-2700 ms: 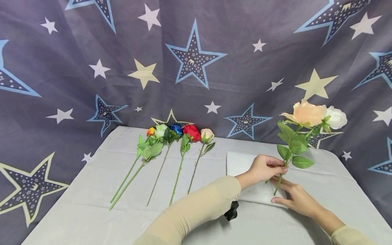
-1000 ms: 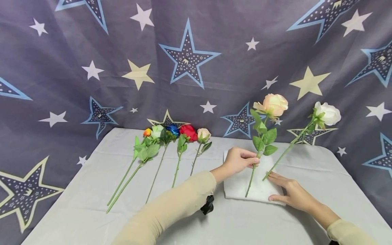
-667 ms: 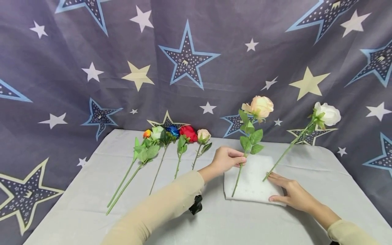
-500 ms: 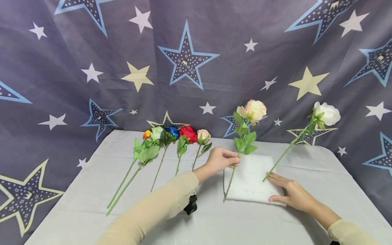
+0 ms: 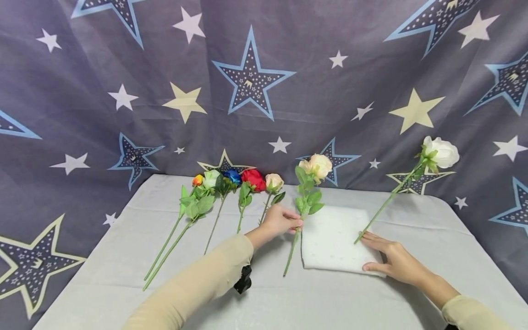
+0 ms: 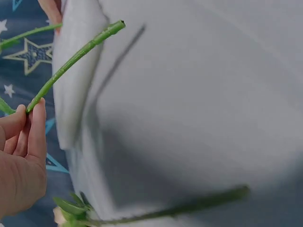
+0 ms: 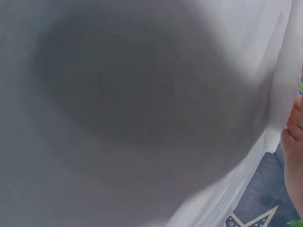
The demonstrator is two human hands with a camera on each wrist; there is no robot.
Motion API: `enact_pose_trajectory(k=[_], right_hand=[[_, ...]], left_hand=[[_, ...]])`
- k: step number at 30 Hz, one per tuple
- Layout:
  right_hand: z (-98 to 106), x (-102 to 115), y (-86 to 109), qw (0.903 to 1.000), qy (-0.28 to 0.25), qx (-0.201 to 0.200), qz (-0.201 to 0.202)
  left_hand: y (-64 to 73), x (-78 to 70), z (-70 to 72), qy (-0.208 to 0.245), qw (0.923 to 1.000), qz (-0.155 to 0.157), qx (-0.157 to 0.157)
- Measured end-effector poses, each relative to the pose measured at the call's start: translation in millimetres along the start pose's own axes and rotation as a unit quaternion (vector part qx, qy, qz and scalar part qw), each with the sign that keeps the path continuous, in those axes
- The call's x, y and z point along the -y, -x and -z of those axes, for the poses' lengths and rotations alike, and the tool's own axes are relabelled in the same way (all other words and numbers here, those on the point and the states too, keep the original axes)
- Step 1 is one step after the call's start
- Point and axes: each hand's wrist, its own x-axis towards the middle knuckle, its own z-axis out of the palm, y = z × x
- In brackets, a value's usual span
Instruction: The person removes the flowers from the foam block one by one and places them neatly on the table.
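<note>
My left hand point(image 5: 280, 219) pinches the stem of a peach rose point(image 5: 319, 167) between thumb and fingers. The rose leans slightly right, just left of a white foam pad point(image 5: 334, 236). In the left wrist view the lower end of its green stem point(image 6: 71, 61) points free above the cloth. My right hand point(image 5: 396, 263) rests with its fingers stretched out on the pad's right side, thumb apart. By those fingertips, a white rose point(image 5: 441, 153) slants up to the right; whether its stem end is stuck in the pad or held is unclear.
Left of my left hand lie several artificial flowers: a pale rose point(image 5: 274, 182), red rose point(image 5: 253, 180), blue rose point(image 5: 233, 176), greenish-white rose point(image 5: 211, 179) and small orange flower point(image 5: 198, 180). Pale cloth covers the table point(image 5: 255, 307); a star-patterned curtain point(image 5: 264, 133) hangs behind.
My left hand has carried the peach rose left and down, away from the white rose and across the pad to beyond its left edge. My right hand and the white rose stay nearly still lately.
</note>
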Motion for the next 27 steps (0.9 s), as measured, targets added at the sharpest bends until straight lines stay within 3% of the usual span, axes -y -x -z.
enact_pose_trajectory(k=[4,12,27], right_hand=[[0.1,0.9,-0.4,1.0,0.0,-0.003,0.002],[0.3,1.3,-0.5,1.0,-0.005,-0.003,-0.003],[0.7,0.5,0.7,0.9997,0.01,0.012,-0.018]], left_hand=[[-1.0,13.0,8.8,-0.027,0.9995,0.013,-0.011],[-1.5,31.0,25.2,-0.037,0.998,0.041,-0.032],[-1.6,44.3,51.3,-0.065,0.9946,0.057,-0.057]])
